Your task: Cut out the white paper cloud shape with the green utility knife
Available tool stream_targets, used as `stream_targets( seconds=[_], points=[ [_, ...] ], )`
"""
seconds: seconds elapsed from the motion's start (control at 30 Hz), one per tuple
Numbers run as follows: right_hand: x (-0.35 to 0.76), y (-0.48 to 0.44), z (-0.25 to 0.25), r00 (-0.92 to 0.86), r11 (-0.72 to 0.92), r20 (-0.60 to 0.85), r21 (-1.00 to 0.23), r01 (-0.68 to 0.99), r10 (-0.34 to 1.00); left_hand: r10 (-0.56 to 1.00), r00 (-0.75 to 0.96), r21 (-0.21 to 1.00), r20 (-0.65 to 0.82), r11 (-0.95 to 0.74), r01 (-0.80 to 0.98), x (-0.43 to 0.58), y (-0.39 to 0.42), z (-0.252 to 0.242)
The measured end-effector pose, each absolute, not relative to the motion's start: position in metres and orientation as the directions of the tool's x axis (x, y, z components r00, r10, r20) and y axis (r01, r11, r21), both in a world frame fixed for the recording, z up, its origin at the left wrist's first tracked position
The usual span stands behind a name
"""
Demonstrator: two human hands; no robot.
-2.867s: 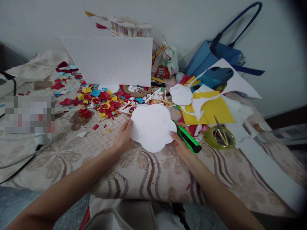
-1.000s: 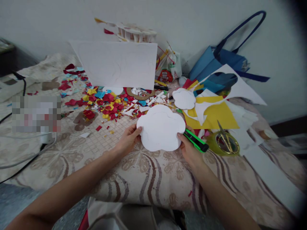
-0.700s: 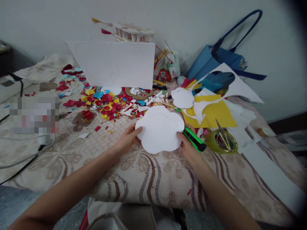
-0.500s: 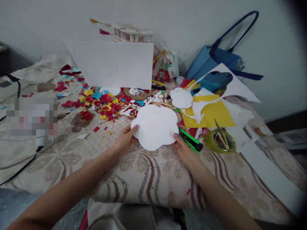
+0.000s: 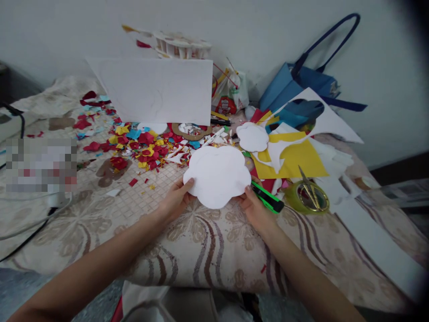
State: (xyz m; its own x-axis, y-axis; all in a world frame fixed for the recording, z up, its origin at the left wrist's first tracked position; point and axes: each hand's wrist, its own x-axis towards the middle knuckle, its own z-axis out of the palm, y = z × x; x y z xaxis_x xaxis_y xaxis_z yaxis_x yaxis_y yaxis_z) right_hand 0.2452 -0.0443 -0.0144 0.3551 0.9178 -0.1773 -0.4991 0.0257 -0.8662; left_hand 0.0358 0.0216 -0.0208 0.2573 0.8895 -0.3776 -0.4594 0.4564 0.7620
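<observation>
A white scalloped paper shape (image 5: pixel 217 176) is held low over the patterned cloth (image 5: pixel 208 250). My left hand (image 5: pixel 177 197) pinches its left edge, thumb on top and fingers underneath. At the right edge my right hand (image 5: pixel 254 205) grips the same piece, its other fingers partly hidden below. Just beyond my right hand lies a green and black cutter (image 5: pixel 268 197). A smaller white scalloped piece (image 5: pixel 252 137) rests farther back, beside yellow paper (image 5: pixel 295 156).
Gold scissors (image 5: pixel 311 192) lie on a tape roll (image 5: pixel 296 199) at the right. Coloured scraps (image 5: pixel 147 147) spread across the middle left. A white board (image 5: pixel 161 91) leans behind them, and a blue bag (image 5: pixel 284 89) stands against the wall. Cables (image 5: pixel 36 230) run at the left.
The sheets in my hands looked slightly offset before and now line up as one outline. My right thumb has shifted slightly toward the edge.
</observation>
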Motion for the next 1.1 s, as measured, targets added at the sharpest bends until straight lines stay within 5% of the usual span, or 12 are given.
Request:
stream_targets(
  seconds=[0.5,1.1],
  points=[
    [0.235,-0.043,-0.020,0.367,0.012,-0.209,-0.856,-0.517,0.906,0.828,0.401,0.723,-0.391,0.546,-0.423,0.041,0.008,-0.019],
    [0.248,-0.045,-0.022,0.422,-0.016,-0.219,-0.901,-0.434,0.880,0.873,0.390,0.804,-0.292,0.445,-0.395,0.025,0.029,-0.026]
  ],
)
